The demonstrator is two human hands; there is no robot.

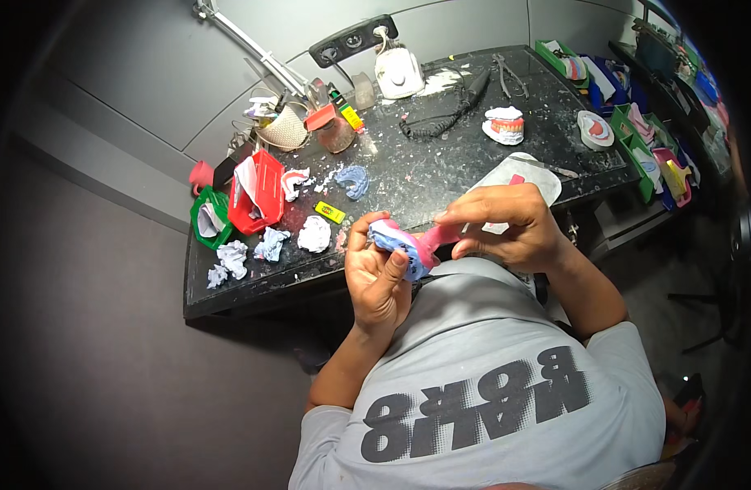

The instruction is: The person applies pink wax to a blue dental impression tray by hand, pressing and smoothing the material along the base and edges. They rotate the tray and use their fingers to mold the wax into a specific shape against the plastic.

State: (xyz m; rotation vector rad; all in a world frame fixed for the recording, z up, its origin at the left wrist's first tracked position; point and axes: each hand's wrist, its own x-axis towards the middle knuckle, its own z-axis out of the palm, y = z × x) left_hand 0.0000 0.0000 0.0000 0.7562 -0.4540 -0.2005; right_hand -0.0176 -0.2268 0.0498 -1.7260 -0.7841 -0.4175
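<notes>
My left hand (375, 286) cups a blue dental cast (400, 253) with pink material along its top. My right hand (514, 229) is at the cast's right, fingers closed on a pink soft-looking strip (439, 237) that joins the cast. Behind my right hand, a pale sheet (539, 175) with pink pieces on it lies on the black bench (432, 151). A second blue cast (352, 181), a white cast with pink (294, 183), a small yellow packet (329, 212) and crumpled white paper (314, 235) lie left of my hands.
Red (265, 196) and green (224, 229) boxes stand at the bench's left. At the back are a lamp arm (261, 53), white device (398, 73), coiled cable (432, 122) and pliers (510, 77). Toothed model (503, 129) sits back right; stacked trays (645, 159) beyond.
</notes>
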